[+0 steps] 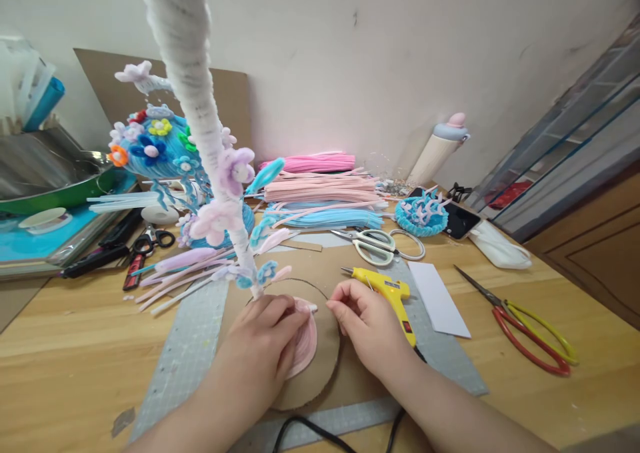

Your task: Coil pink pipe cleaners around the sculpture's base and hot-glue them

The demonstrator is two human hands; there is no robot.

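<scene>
A round cardboard disc lies in front of me with a pink pipe-cleaner coil on it. My left hand is closed over the coil's left part, its fingertips pressing near a small whitish tip. Beside that hand rises a tall white wrapped stem, carrying a lilac flower, a pink flower and small blue ones; its foot is hidden behind my fingers. My right hand is pinched above the disc's right edge, apart from the coil. Whatever sits between thumb and forefinger is too small to make out.
A yellow glue gun lies right of the disc, its black cord running in front. Further right are a white card and red-and-yellow-handled scissors. Pipe-cleaner bundles lie behind. A flowered blue ornament hangs at left.
</scene>
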